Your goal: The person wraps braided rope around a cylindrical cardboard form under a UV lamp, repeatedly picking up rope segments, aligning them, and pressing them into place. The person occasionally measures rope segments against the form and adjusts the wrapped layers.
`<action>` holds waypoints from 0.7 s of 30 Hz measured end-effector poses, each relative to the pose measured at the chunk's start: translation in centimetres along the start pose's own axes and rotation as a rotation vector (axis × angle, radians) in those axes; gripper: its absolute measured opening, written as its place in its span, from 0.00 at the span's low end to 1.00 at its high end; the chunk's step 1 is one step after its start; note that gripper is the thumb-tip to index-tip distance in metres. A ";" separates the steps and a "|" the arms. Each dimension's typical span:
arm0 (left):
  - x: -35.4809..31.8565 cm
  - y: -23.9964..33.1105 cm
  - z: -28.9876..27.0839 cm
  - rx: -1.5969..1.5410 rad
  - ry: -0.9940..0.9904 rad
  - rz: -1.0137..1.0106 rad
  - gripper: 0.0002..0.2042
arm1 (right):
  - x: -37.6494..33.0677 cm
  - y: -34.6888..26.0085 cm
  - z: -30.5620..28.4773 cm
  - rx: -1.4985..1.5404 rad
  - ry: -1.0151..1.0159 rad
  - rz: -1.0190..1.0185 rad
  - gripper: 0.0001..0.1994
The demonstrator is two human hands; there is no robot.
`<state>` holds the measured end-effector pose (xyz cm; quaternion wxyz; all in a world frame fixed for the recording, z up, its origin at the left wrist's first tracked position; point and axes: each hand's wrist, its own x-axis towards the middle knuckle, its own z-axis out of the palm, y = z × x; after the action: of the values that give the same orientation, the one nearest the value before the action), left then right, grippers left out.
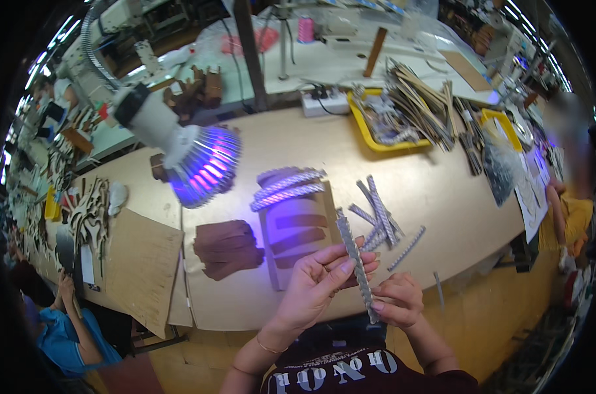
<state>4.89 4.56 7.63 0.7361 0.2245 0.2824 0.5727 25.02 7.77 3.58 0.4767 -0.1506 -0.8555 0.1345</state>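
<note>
A narrow grey strip with a jagged, braided-looking edge stands slanted in front of me. My left hand is closed around its middle, the thumb lying along its side. Near its lower end, my right hand pinches it between thumb and fingers. A bit of dark brown material shows behind the left fingers; its shape is mostly hidden. Just beyond my hands, several similar silvery patterned strips lie loosely crossed on the table. More patterned strips rest across the top of a board bearing brown strips.
A stack of brown pieces lies left of the board. Above it hangs a lamp with purple light. A yellow tray of strips sits at the far right, and a cardboard sheet at left. Other people work on both sides.
</note>
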 end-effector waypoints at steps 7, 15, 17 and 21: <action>-2.4 2.6 -0.4 0.399 0.028 0.076 0.16 | 2.7 2.2 0.7 -0.170 -0.065 -0.009 0.20; -4.6 -5.4 -3.4 1.246 -0.114 -0.095 0.12 | -4.3 -1.3 -3.0 0.555 -0.475 1.320 0.08; -4.2 -7.2 -4.2 1.285 -0.080 -0.069 0.10 | -5.9 -2.3 -1.2 0.422 -0.505 1.489 0.07; -4.0 -9.8 -5.1 1.614 -0.016 0.116 0.10 | -6.5 -3.3 -0.1 0.149 -0.471 1.472 0.09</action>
<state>7.76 -1.66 -1.92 0.3181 0.7050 0.5915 0.2280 27.94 2.19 -0.19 0.0789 -0.6152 -0.6026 0.5021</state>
